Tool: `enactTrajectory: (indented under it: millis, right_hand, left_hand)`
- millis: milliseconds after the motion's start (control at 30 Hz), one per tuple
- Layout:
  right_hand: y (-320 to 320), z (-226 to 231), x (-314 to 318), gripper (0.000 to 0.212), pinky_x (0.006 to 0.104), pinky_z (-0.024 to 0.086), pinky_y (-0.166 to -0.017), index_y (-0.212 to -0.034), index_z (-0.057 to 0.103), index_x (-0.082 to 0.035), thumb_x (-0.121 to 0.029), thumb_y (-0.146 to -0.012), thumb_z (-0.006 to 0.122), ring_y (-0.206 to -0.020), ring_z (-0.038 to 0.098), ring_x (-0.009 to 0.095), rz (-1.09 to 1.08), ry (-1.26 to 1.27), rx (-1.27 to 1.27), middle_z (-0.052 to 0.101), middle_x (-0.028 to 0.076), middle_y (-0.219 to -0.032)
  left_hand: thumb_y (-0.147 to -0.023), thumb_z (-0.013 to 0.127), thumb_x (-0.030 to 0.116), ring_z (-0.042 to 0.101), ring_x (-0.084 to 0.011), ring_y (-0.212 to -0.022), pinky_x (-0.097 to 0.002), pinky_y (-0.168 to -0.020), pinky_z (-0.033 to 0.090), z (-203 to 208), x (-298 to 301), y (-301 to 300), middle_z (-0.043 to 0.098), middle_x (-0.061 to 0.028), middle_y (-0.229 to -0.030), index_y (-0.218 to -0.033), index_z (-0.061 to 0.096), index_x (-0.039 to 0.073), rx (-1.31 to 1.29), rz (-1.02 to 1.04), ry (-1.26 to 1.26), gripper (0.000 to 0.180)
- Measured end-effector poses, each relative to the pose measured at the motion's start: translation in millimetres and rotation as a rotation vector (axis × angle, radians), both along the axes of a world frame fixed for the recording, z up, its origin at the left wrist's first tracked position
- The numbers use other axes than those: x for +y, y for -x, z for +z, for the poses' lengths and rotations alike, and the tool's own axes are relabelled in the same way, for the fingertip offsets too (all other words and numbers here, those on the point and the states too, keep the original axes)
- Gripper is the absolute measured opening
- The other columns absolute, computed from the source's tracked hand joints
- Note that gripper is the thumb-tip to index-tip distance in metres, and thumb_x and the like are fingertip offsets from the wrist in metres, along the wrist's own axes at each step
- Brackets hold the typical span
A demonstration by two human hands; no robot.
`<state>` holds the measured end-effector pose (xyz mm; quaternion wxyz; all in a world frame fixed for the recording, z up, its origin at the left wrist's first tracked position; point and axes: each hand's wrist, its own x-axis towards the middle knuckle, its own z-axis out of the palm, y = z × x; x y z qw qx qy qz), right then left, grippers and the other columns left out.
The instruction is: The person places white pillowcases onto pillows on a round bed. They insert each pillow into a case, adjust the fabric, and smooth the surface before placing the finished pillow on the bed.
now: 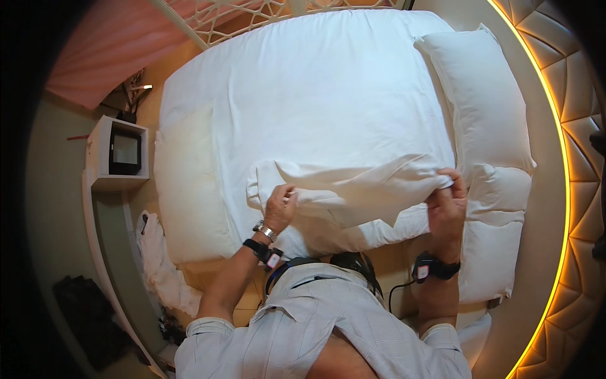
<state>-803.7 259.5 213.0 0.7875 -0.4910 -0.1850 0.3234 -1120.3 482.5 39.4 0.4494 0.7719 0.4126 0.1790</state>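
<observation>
Our left hand (278,208) and right hand (447,208) both pinch the white cloth (366,197), fingers nearly closed — it sags between them, over the bed (328,82). If we pinch too softly, an end could slip and the cloth might crumple.

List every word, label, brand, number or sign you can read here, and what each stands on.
No text can be read.
Left wrist device: pale face with a reddish mark, too small to read.
Right wrist device: the same, too small to read.
Silver wristwatch: any markings are too small to read.
White cloth: no print visible.
</observation>
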Motion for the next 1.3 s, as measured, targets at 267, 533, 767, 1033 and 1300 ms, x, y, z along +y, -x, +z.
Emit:
enactTrajectory:
  millis: [267,533,767,1033,1300]
  right_hand:
    - [-94,54,95,0.026,0.0399,0.058,-0.098,-0.134,0.056,0.002,-0.009,-0.111,0.05,-0.114,0.069,0.027,-0.064,0.025,-0.234,0.068,0.016,-0.123]
    - [-140,81,305,0.054,0.041,0.054,-0.108,-0.15,0.048,0.0,-0.018,-0.103,0.068,-0.128,0.064,0.032,-0.153,0.185,-0.95,0.057,0.022,-0.146]
    - [-20,-166,259,0.02,0.0358,0.054,-0.081,-0.115,0.067,0.0,-0.016,-0.106,0.059,-0.084,0.067,0.025,0.195,0.558,-0.773,0.071,0.014,-0.096]
    - [197,-419,172,0.043,0.0368,0.059,-0.07,-0.121,0.066,0.002,-0.03,-0.094,0.077,-0.073,0.071,0.021,0.576,0.96,-0.39,0.074,0.014,-0.09]
    - [265,-414,250,0.023,0.0305,0.052,-0.054,-0.098,0.068,0.001,-0.021,-0.094,0.073,-0.061,0.065,0.014,0.523,0.836,-0.054,0.068,0.006,-0.072]
  left_hand:
    - [-0.08,0.084,0.019,0.049,-0.0458,-0.138,-0.0511,-0.111,0.047,-163,63,109,0.042,-0.0283,-0.157,-0.149,0.056,0.019,0.635,-0.189,-0.216,0.075]
    - [-0.098,0.061,0.031,0.071,-0.0389,-0.09,-0.0459,-0.083,0.058,-175,133,93,0.076,-0.0173,-0.104,-0.105,0.074,0.006,0.322,-0.282,0.225,0.03]
    - [-0.106,0.056,0.041,0.071,-0.0197,-0.085,-0.0334,-0.076,0.058,-160,164,134,0.07,-0.0097,-0.093,-0.103,0.069,0.0,0.041,0.223,0.717,0.043]
    - [-0.107,0.059,0.04,0.073,-0.0187,-0.083,-0.0307,-0.075,0.056,-158,148,157,0.074,-0.0098,-0.095,-0.108,0.067,0.001,-0.234,0.392,0.841,0.04]
    - [-0.11,0.057,0.033,0.074,-0.0231,-0.096,-0.0396,-0.087,0.062,-134,154,133,0.073,-0.0131,-0.114,-0.124,0.064,-0.002,-0.472,0.295,0.976,0.038]
